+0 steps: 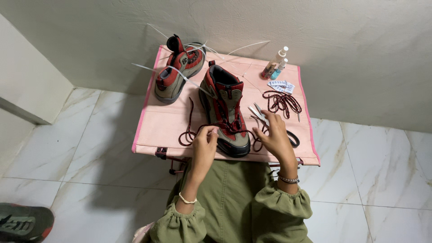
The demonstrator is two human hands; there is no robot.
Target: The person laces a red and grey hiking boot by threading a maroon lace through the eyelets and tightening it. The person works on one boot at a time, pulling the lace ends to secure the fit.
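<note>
The red and grey boot (226,112) stood near the front edge of the pink tabletop (157,126), toe toward the person, with a dark red lace (188,135) threaded through its lower eyelets and trailing off to both sides. The left hand (204,144) was at the boot's left side, its fingers (210,131) pinched on the lace just beside the toe. The right hand (273,135) was at the boot's right side, fingers (261,132) curled around the other run of the same lace. Just behind the right hand lay a pair of scissors (257,112), partly covered by it. A second dark red lace (281,101) lay coiled further back on the right, near some small white packets (281,85) and two small bottles (275,65) at the far corner. A matching boot (177,72) sat at the far left corner, lying at an angle, with white zip ties (189,81) sticking out around it. The tabletop stood on a pale marble-tiled floor (90,153) against a plain wall (342,45). Another shoe (22,222) showed at the lower left edge on the floor.
</note>
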